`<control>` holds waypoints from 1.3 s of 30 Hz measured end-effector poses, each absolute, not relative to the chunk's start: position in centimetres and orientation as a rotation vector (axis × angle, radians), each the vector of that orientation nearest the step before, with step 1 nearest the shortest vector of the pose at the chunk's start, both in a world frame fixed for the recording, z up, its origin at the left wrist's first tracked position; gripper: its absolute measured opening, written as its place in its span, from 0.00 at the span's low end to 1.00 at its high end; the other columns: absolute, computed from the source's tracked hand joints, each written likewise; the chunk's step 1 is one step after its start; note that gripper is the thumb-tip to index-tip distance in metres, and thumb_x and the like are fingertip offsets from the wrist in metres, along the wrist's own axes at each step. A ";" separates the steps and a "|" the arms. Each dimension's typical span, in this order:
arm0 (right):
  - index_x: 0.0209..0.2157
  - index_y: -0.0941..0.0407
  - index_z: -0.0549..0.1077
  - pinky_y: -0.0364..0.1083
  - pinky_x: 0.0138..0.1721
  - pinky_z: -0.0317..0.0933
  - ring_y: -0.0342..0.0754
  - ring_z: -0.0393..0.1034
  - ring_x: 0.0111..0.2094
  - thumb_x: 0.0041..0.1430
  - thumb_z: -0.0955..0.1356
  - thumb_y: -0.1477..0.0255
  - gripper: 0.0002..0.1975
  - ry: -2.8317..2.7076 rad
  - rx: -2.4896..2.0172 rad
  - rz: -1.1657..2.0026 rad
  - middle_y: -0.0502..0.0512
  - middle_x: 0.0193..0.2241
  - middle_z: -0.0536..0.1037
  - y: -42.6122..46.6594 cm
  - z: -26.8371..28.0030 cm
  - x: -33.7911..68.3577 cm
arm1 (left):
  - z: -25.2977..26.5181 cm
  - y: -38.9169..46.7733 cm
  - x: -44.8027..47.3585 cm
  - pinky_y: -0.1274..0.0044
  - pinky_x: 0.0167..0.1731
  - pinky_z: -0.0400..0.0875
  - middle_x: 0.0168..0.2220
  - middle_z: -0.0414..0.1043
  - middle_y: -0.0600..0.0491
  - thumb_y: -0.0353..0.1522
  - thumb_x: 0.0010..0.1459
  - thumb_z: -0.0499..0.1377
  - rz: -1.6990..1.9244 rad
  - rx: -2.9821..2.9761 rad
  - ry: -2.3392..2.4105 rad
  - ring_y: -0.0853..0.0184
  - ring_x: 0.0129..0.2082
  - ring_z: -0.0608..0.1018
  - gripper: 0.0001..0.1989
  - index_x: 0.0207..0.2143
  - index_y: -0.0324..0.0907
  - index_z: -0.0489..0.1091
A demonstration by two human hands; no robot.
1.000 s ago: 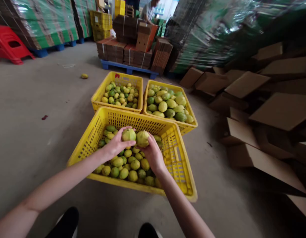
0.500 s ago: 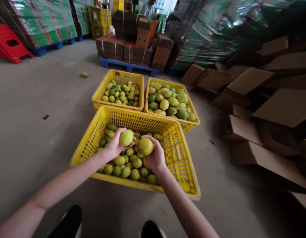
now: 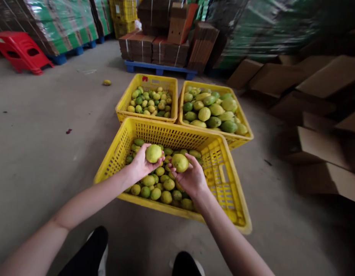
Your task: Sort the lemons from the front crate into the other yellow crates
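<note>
Yellow-green, one lemon [image 3: 153, 153] sits gripped in the left hand [image 3: 141, 165] and a second lemon [image 3: 179, 163] is clasped in the right hand [image 3: 194, 178] just beside it, the two fruits apart, over a large crate [image 3: 160, 208] whose pile of lemons [image 3: 166, 197] lies beneath the hands. Just beyond the hands stand a left crate [image 3: 145, 115] and a right crate [image 3: 237, 142], both holding more fruit. Farther off, to the hands' left, a stray lemon [image 3: 107, 82] lies on the floor [image 3: 65, 99], and ahead stacked cardboard [image 3: 140, 48] rests on a blue pallet [image 3: 159, 70].
</note>
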State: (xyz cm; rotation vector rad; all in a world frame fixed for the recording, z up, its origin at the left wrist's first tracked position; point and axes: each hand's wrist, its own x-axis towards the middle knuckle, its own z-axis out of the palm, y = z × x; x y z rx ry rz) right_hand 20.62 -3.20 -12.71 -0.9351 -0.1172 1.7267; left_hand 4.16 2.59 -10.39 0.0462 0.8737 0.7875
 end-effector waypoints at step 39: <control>0.30 0.53 0.78 0.52 0.53 0.68 0.49 0.77 0.38 0.49 0.71 0.65 0.08 -0.175 -0.692 1.276 0.51 0.33 0.83 0.2 -12.9 19.4 | -11.3 3.4 8.1 0.72 0.44 0.77 0.31 0.78 0.49 0.27 0.52 0.52 1.094 -0.069 0.620 0.64 0.36 0.81 0.15 0.38 0.40 0.75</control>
